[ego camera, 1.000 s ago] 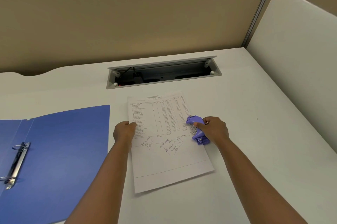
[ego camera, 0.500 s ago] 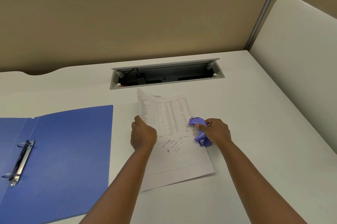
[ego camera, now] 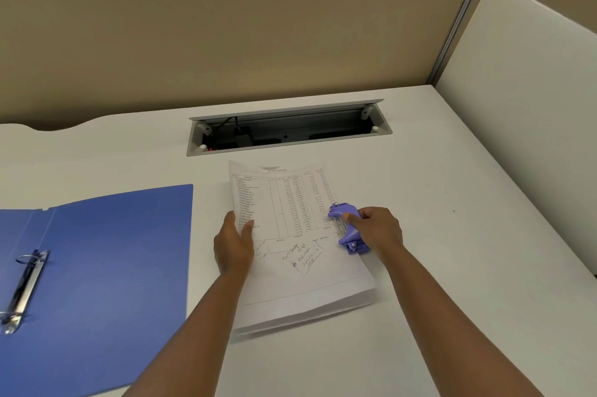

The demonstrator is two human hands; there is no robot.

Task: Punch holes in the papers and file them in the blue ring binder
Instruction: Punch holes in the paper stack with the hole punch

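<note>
My right hand (ego camera: 378, 233) has its grip curled round the purple hole punch (ego camera: 347, 228), thumb on top, with the punch seated on the right edge of the papers (ego camera: 300, 244). My left hand (ego camera: 234, 243) lies with a relaxed, nearly flat grip, fingers straight, along the papers' left edge, which curls up slightly there; the sheets sit mid-worktop (ego camera: 452, 267), just in front of the cable tray (ego camera: 287, 130) at the back edge. The blue ring binder (ego camera: 106, 283) lies open towards the worktop's left edge, its metal rings (ego camera: 24, 286) apart from the papers.
</note>
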